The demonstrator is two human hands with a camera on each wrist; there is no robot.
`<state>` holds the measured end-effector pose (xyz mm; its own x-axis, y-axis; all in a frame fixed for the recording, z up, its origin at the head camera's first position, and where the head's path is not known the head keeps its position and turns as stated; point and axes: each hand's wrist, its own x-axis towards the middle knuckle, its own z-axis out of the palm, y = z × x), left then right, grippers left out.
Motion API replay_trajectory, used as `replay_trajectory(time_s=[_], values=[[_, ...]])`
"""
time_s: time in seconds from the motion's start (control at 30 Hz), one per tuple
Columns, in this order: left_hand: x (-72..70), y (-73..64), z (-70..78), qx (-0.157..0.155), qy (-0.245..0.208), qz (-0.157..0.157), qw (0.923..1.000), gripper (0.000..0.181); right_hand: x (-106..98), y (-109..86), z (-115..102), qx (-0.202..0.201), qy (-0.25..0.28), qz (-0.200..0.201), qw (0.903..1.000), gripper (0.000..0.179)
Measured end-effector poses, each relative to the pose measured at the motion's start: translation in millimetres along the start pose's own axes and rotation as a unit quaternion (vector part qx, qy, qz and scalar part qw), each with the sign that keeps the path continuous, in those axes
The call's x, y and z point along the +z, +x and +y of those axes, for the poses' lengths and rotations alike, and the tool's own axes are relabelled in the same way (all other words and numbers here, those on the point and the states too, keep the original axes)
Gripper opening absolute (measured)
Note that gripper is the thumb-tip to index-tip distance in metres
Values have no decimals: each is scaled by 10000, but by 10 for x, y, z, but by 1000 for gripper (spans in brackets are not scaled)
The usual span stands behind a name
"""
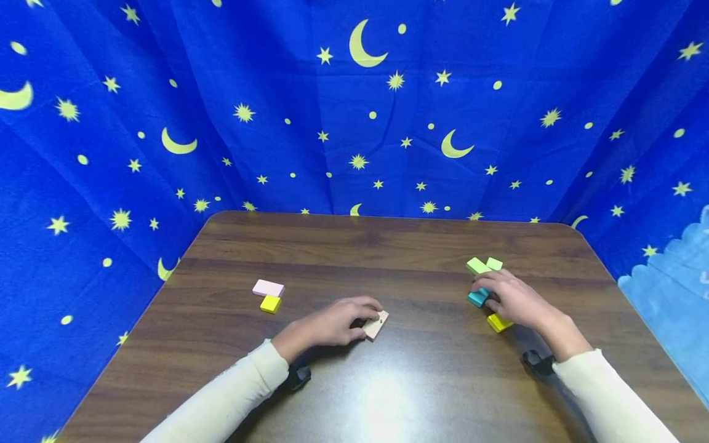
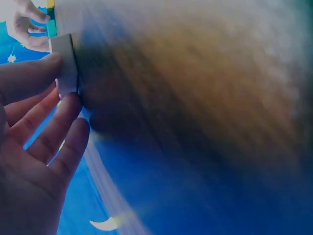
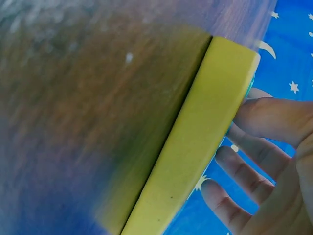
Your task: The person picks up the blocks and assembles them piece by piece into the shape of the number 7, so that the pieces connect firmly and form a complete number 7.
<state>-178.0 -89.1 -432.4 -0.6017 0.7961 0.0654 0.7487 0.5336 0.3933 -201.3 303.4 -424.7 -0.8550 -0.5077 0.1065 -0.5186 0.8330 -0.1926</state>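
Note:
My left hand [image 1: 338,321] pinches a pale wooden block [image 1: 375,326] near the middle of the table. In the left wrist view, the thumb lies against one side of this wooden block [image 2: 65,66], with fingertips at its lower end. Over on the right, my right hand [image 1: 517,298] has its thumb and index finger about a teal block [image 1: 479,298]. Its other fingers hang apart in the right wrist view, where a yellow block [image 3: 190,142] stands large in front and mostly hides the teal one.
Two light green blocks, one to the left [image 1: 477,266] and a smaller one [image 1: 495,264], lie just beyond my right hand. At left are a pink block [image 1: 268,288] and a small yellow block [image 1: 270,304]. A blue star-patterned cloth [image 1: 410,111] hangs behind the brown table [image 1: 354,246].

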Motion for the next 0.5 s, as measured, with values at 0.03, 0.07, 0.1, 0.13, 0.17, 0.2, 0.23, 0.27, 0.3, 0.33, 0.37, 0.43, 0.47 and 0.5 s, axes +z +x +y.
replay_trajectory(time_s=[0.03, 0.07, 0.1, 0.13, 0.17, 0.2, 0.23, 0.27, 0.3, 0.33, 0.37, 0.43, 0.47, 0.5], values=[[0, 1, -3, -5, 13, 10, 10000, 34, -2, 3, 2, 1, 8, -18, 10000, 28], [1, 2, -8, -16, 28, 18, 10000, 33, -4, 7, 2, -2, 19, -20, 10000, 29], [0, 1, -11, -30, 38, 29, 10000, 32, -4, 10, 4, -10, 18, -27, 10000, 29], [-1, 2, -12, -34, 42, 44, 10000, 32, -5, 12, 4, -18, 9, -21, 10000, 29], [-3, 3, -9, -43, 53, 55, 10000, 31, -4, 15, 4, -53, 2, 8, 10000, 29], [-4, 4, -7, -53, 76, 59, 9999, 31, -3, 17, 4, -97, -11, 42, 9999, 29], [-6, 4, -4, -66, 86, 62, 9999, 31, -1, 20, 4, -124, -25, 54, 9999, 29], [-7, 3, -1, -85, 86, 57, 9999, 31, 0, 24, 2, -156, -33, 70, 9998, 29], [-7, 4, 2, -106, 88, 57, 9999, 31, 2, 27, 1, -189, -42, 82, 9998, 29], [-7, 4, 7, -136, 80, 47, 9999, 31, 3, 30, -2, -221, -43, 97, 9997, 29], [-6, 5, 11, -160, 64, 40, 9998, 30, 2, 33, -7, -253, -47, 106, 9996, 29], [-2, 6, 15, -191, 19, 33, 9998, 30, 0, 39, -14, -261, -60, 66, 9996, 30], [1, 8, 16, -200, 1, 30, 9998, 31, -1, 40, -19, -273, -70, 75, 9996, 30], [5, 11, 17, -207, -6, 27, 9998, 31, -2, 39, -23, -275, -69, 69, 9996, 30]])
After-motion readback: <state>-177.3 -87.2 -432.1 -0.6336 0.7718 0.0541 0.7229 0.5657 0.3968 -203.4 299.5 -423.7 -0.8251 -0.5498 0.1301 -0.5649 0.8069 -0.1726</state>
